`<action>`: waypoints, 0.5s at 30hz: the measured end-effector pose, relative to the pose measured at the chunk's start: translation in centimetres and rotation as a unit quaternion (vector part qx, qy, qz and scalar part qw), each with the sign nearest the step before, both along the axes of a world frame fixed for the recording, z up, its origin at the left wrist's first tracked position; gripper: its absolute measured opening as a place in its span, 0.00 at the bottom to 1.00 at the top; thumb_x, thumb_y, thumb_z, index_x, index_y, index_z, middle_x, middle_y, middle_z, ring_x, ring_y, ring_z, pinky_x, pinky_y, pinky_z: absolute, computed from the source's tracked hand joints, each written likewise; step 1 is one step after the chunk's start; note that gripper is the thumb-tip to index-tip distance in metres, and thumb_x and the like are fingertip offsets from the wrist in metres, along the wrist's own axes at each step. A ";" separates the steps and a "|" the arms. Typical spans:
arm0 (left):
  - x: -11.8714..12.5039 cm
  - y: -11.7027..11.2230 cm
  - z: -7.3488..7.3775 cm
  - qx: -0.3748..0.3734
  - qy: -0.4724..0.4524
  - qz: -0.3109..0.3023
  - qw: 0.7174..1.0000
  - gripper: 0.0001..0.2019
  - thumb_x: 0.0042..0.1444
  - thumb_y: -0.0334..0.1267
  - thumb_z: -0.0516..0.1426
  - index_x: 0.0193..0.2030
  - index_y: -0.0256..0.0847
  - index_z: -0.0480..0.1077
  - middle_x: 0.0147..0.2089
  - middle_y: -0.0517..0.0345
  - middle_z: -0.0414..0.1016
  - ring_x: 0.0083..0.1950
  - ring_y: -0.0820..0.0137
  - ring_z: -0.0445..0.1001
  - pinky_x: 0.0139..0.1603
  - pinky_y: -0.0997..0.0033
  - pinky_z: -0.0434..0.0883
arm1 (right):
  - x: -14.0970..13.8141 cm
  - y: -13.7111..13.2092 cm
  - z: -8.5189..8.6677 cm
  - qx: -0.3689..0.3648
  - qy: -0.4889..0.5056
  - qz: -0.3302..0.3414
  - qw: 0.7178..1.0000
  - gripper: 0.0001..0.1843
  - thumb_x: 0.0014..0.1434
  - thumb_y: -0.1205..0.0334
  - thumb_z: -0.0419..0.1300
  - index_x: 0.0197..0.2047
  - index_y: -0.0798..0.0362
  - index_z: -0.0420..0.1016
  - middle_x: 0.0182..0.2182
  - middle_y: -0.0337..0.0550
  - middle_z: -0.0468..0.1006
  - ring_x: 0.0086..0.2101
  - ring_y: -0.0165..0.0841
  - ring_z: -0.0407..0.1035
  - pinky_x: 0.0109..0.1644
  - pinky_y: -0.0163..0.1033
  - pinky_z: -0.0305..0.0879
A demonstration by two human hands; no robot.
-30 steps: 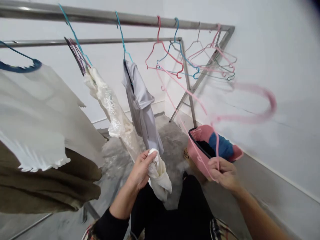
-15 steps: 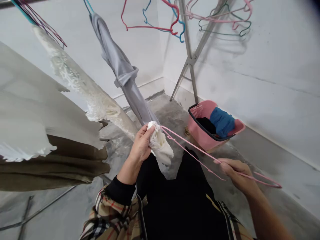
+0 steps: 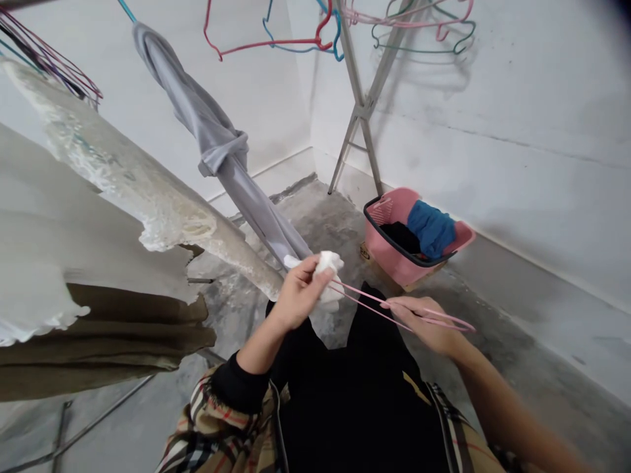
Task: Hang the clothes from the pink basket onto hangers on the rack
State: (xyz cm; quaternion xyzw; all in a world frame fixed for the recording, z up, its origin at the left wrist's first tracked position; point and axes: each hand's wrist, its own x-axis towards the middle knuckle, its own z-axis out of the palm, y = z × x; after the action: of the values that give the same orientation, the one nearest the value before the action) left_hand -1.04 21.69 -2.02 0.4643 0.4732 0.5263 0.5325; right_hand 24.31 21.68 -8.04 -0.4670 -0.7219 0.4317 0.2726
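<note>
In front of my lap, my left hand (image 3: pixel 302 292) pinches a small bunched white cloth (image 3: pixel 331 264), its exact kind hidden by the folds. A thin pink clothes hanger (image 3: pixel 365 297) runs from that cloth to my right hand (image 3: pixel 428 322), whose fingers are closed around it. The hanger's near end sits against or inside the cloth; I cannot tell which. Its far end sticks out to the right beyond my fingers. Just past my left hand hang the lower ends of a long grey garment (image 3: pixel 227 154) and a cream lace garment (image 3: pixel 148 190).
A pink basket (image 3: pixel 394 263) with blue and black clothes stands by the right wall. Behind it rises a metal rack leg (image 3: pixel 362 112). Overhead hang a red hanger (image 3: pixel 271 46) and several others. A brown garment (image 3: pixel 123 328) hangs at left, above metal bars (image 3: pixel 103 417).
My right hand has moved left, towards my left hand, bringing the hanger further into the white cloth's side. The cloth is bunched smaller. The whole view has shifted slightly.
</note>
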 end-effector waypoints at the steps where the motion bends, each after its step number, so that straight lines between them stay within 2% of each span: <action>1: 0.7 -0.5 -0.1 0.011 0.050 -0.039 0.998 0.13 0.54 0.46 0.64 0.42 0.40 0.78 0.35 0.55 0.79 0.34 0.69 0.75 0.39 0.72 0.72 | -0.7 0.2 -0.2 -0.002 0.007 0.001 1.000 0.21 0.65 0.48 0.52 0.40 0.49 0.84 0.40 0.43 0.83 0.42 0.38 0.78 0.45 0.38 0.74; 3: 1.8 -1.4 -0.2 0.055 0.159 -0.130 0.977 0.10 0.59 0.43 0.59 0.40 0.40 0.79 0.37 0.52 0.80 0.39 0.65 0.76 0.44 0.69 0.72 | -2.1 0.6 -0.7 0.008 0.026 -0.008 1.000 0.21 0.64 0.48 0.52 0.39 0.50 0.83 0.37 0.44 0.83 0.38 0.37 0.77 0.43 0.38 0.73; 5: 2.5 -2.1 -0.4 0.122 0.257 -0.203 0.937 0.12 0.62 0.38 0.55 0.44 0.42 0.79 0.43 0.50 0.80 0.45 0.62 0.77 0.49 0.65 0.72 | -3.1 1.0 -1.3 0.025 0.051 -0.015 0.998 0.21 0.64 0.49 0.52 0.36 0.53 0.81 0.32 0.44 0.83 0.33 0.36 0.76 0.39 0.38 0.71; 6: 2.6 -2.3 -0.4 0.155 0.300 -0.219 0.915 0.13 0.62 0.36 0.53 0.48 0.43 0.78 0.48 0.48 0.80 0.49 0.61 0.77 0.51 0.64 0.72 | -3.4 1.1 -1.5 0.033 0.063 -0.014 0.997 0.20 0.63 0.50 0.52 0.35 0.54 0.81 0.31 0.44 0.82 0.31 0.35 0.75 0.37 0.38 0.70; 8: 2.2 -2.3 -0.3 0.206 0.379 -0.200 0.880 0.15 0.62 0.34 0.53 0.53 0.44 0.76 0.54 0.47 0.78 0.52 0.60 0.76 0.53 0.61 0.72 | -3.5 1.5 -1.7 0.047 0.076 -0.014 0.996 0.20 0.63 0.50 0.53 0.34 0.54 0.81 0.29 0.44 0.82 0.29 0.35 0.74 0.36 0.38 0.69; 10: 1.3 -1.9 0.2 0.248 0.446 -0.138 0.849 0.14 0.61 0.36 0.56 0.52 0.45 0.76 0.53 0.47 0.78 0.53 0.59 0.75 0.55 0.58 0.71 | -3.1 1.9 -1.5 0.058 0.074 -0.024 0.995 0.20 0.63 0.49 0.54 0.34 0.54 0.81 0.30 0.45 0.82 0.31 0.35 0.74 0.37 0.38 0.69; 13: -0.1 -1.0 1.2 0.310 0.529 -0.052 0.789 0.12 0.60 0.38 0.59 0.50 0.49 0.77 0.55 0.49 0.77 0.60 0.54 0.70 0.62 0.47 0.62 | -2.6 2.4 -0.1 0.062 0.060 -0.023 0.996 0.21 0.63 0.48 0.54 0.35 0.53 0.82 0.30 0.44 0.81 0.30 0.34 0.74 0.36 0.37 0.68; 15: -0.8 -0.5 1.6 0.320 0.572 -0.055 0.753 0.14 0.61 0.36 0.57 0.52 0.51 0.76 0.53 0.50 0.78 0.57 0.56 0.71 0.61 0.49 0.61 | -2.4 2.8 1.2 0.072 0.050 0.000 0.996 0.20 0.63 0.48 0.55 0.34 0.53 0.83 0.29 0.43 0.81 0.29 0.33 0.73 0.36 0.36 0.67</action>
State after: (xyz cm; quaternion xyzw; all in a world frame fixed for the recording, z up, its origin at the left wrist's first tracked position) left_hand -1.80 21.18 -0.43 0.8471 0.4673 0.2529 0.0106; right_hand 21.93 24.44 -6.83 -0.4236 -0.7365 0.4022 0.3412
